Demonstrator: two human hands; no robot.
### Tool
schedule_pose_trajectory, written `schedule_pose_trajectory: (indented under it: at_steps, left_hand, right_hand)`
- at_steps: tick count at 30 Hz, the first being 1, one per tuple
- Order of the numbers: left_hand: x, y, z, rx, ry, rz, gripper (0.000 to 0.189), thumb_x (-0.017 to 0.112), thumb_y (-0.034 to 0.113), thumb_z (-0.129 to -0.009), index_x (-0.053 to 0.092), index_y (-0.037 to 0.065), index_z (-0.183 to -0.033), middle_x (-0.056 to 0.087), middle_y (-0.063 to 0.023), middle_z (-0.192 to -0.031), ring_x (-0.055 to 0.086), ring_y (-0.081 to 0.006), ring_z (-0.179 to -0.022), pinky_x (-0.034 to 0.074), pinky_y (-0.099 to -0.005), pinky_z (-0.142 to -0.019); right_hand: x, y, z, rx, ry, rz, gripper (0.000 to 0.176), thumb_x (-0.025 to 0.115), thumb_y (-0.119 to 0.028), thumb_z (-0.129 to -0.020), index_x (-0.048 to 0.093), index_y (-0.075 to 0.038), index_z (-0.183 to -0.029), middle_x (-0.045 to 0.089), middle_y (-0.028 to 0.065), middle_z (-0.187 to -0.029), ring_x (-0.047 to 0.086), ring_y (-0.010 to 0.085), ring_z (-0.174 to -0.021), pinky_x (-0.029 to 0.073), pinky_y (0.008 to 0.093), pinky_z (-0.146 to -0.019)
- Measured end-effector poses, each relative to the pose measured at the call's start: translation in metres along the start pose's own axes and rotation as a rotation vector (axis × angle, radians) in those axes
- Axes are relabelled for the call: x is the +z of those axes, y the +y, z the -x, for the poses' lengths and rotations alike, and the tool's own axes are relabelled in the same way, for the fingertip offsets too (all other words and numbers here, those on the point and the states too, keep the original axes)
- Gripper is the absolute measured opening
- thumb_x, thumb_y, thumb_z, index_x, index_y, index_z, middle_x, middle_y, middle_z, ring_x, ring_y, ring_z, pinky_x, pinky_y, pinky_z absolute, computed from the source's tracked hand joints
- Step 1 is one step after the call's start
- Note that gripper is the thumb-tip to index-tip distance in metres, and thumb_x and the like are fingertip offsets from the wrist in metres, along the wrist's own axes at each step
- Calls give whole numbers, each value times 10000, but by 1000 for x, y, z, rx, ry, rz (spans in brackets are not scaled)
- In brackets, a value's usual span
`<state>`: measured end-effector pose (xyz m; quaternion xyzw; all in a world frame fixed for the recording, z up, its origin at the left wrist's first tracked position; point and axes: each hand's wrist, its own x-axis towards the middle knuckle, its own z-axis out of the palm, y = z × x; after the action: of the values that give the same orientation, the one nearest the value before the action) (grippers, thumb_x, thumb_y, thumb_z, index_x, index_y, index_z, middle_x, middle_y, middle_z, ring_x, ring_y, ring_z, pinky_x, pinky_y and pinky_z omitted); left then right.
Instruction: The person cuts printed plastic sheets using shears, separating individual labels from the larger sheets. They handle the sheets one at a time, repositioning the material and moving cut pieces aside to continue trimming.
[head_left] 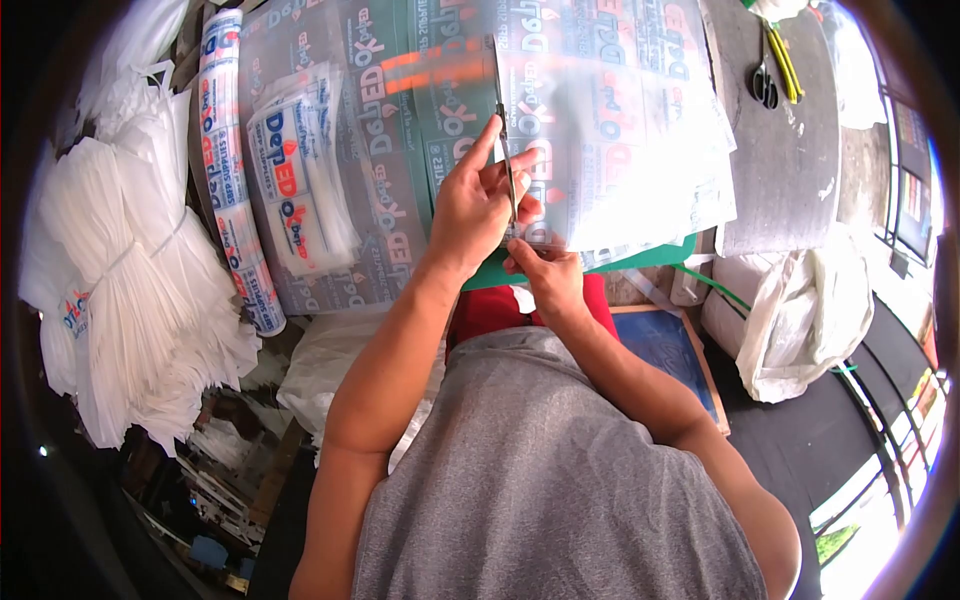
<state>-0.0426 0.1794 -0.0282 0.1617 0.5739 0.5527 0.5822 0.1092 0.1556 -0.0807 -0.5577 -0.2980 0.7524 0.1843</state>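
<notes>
A printed plastic sheet lies spread over the work surface in front of me. My left hand is closed around the dark handle of a pair of scissors. Their long thin blades point away from me along the sheet's left edge. Close to my body, my right hand pinches the near edge of the sheet with thumb and fingers, just below the scissors' handle. Beneath the sheet shows a green mat.
At left lie a roll of printed plastic, a stack of folded printed bags and a tied bundle of white bags. Black scissors and a yellow-handled tool rest at upper right. A white sack stands at right.
</notes>
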Motion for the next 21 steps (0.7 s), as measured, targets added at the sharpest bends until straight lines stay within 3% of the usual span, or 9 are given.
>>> schedule_pose_trajectory:
  at_steps: [21]
  left_hand:
    - [-21, 20, -35, -10, -47, -64, 701, 611, 79, -950, 238, 45, -1542, 656, -170, -1240, 654, -116, -715, 584, -263, -654]
  right_hand:
    - [-1, -1, -1, -2, -23, -39, 195, 717, -107, -893, 649, 16, -1029, 684, 69, -771, 648, 125, -693, 541, 269, -662]
